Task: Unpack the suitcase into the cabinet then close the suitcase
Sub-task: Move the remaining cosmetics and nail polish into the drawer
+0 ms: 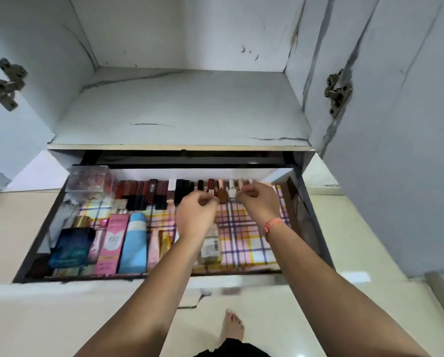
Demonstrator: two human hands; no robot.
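Note:
The cabinet's drawer is pulled open, lined with a plaid cloth. A row of lipsticks and small polish bottles stands along its back wall. My left hand reaches to that row with curled fingers and pinches a small brown bottle. My right hand, with an orange thread at the wrist, pinches a small white bottle right beside it. The suitcase is out of view.
At the drawer's left front lie a dark blue box, a pink box, a light blue can and a clear bottle. A clear plastic box sits back left. The bare shelf above stands between open doors. My foot is on the floor.

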